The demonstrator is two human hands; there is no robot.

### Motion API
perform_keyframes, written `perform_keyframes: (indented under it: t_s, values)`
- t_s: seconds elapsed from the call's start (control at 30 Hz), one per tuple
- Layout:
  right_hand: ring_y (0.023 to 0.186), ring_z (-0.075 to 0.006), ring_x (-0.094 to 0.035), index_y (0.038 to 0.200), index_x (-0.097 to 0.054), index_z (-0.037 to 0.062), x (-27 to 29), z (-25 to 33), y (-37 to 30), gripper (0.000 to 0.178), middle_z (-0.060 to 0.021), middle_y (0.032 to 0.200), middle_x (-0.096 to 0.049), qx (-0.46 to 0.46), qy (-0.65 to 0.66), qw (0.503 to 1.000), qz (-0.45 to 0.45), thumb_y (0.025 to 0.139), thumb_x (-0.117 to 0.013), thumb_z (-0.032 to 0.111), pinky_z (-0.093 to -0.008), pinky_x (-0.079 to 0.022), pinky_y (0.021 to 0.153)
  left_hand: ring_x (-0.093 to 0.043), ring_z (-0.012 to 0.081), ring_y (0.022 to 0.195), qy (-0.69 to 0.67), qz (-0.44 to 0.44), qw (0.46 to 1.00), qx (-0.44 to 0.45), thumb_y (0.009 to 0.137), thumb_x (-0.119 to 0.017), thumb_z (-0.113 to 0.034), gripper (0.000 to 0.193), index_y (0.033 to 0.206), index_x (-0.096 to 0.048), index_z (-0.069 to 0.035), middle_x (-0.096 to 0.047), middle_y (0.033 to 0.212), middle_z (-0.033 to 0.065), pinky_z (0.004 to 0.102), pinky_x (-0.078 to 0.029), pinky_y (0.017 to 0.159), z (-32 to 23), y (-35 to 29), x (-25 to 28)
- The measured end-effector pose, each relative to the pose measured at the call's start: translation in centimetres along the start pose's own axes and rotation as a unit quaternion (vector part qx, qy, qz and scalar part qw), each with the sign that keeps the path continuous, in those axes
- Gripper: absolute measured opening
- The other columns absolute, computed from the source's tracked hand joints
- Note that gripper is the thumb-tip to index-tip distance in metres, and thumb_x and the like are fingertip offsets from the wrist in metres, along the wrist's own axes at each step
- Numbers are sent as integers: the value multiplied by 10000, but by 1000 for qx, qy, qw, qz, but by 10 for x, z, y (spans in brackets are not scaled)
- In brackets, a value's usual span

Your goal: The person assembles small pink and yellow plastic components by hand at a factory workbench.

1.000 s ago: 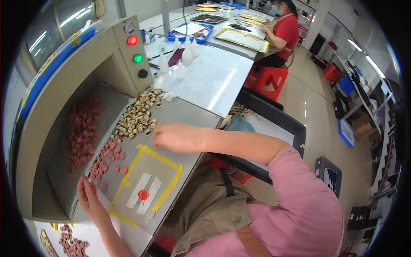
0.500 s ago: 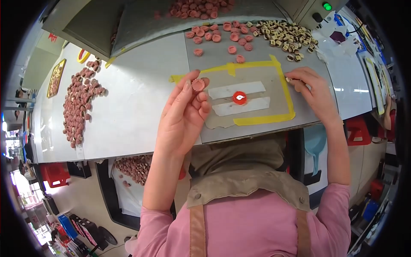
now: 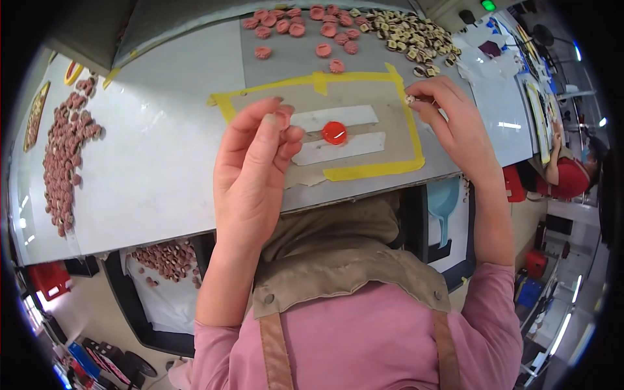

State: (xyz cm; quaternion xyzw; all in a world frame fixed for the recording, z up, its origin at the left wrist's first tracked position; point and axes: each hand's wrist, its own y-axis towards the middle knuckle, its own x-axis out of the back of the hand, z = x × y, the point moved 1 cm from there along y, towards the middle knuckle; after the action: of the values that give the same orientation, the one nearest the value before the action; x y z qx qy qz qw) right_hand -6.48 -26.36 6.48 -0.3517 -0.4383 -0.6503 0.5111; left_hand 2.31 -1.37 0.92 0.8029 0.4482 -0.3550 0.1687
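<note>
My left hand [image 3: 252,166] is raised over the near part of the work mat, with thumb and fingers closed on a small pink fluted cup [image 3: 283,119], partly hidden by the fingertips. At the mat's right edge, my right hand [image 3: 458,127] pinches a small cream-and-dark piece [image 3: 410,99] between thumb and fingers. Between the hands, a glossy red disc [image 3: 335,132] sits among two white strips [image 3: 348,148] on the mat [image 3: 305,174], which yellow tape borders.
Loose pink cups [image 3: 297,30] lie beyond the mat, beside a heap of cream-and-dark pieces [image 3: 416,36]. Several brownish-pink pieces [image 3: 62,162] spread along the left. Below the table are a black-rimmed tray [image 3: 166,312] and a light-blue scoop [image 3: 443,198]. Another person [image 3: 572,174] is at far right.
The whole view has shifted, so the table sits further left and higher. My left hand has tilted the pink cup more edge-on. My right hand keeps its pinch near the mat's right edge.
</note>
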Motion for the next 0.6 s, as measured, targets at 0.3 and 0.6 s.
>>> perform_keyframes:
  t_s: [0.3, 0.6]
  values:
    - [837, -270, -578, 964, -626, 37, -31, 58, 17, 211, -89, 900, -579, 200, 23, 979, 44, 760, -672, 8, -357, -475, 710, -599, 107, 939, 56, -15, 998, -34, 935, -584, -90, 337, 1254, -515, -8, -577, 1080, 27, 264, -481, 864, 1, -7, -11]
    - [823, -224, -586, 952, -638, 36, -39, 44, 13, 154, -82, 893, -583, 130, 76, 988, 43, 799, -661, 43, -323, -480, 710, -604, 124, 990, 111, 32, 992, -54, 954, -543, -60, 293, 1233, -497, 20, -585, 1090, 56, 271, -486, 895, 8, -6, -15]
